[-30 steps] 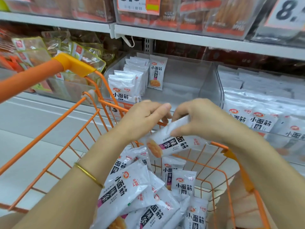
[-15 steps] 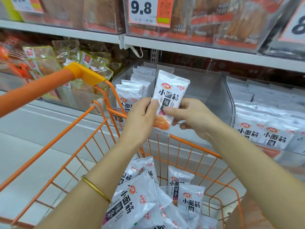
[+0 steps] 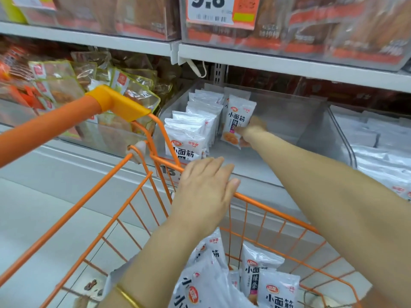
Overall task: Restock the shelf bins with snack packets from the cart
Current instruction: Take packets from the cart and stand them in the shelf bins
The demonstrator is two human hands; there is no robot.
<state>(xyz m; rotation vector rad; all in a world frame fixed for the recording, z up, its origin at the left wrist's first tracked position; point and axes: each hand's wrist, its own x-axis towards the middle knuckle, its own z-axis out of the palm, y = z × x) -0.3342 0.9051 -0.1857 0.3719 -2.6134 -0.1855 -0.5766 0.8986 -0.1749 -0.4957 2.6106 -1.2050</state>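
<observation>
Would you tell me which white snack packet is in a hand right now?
The upright packet the right hand pinches inside the clear bin; no hand touches the others.

White snack packet [image 3: 239,121] upright inside clear shelf bin [image 3: 287,121], beside packet row [image 3: 195,127].

parked before the shelf bin [image 3: 311,121]: cart [image 3: 266,210], with loose packets [image 3: 262,274] in its basket. stacked along the bin's left side: packet row [image 3: 195,130]. held upright just right of that row, inside the bin, by right hand [image 3: 251,132]: one packet [image 3: 239,120]. placed over the cart's far rim, before the bin: left hand [image 3: 204,190]. sat to the right: neighbouring bin [image 3: 378,156].
</observation>
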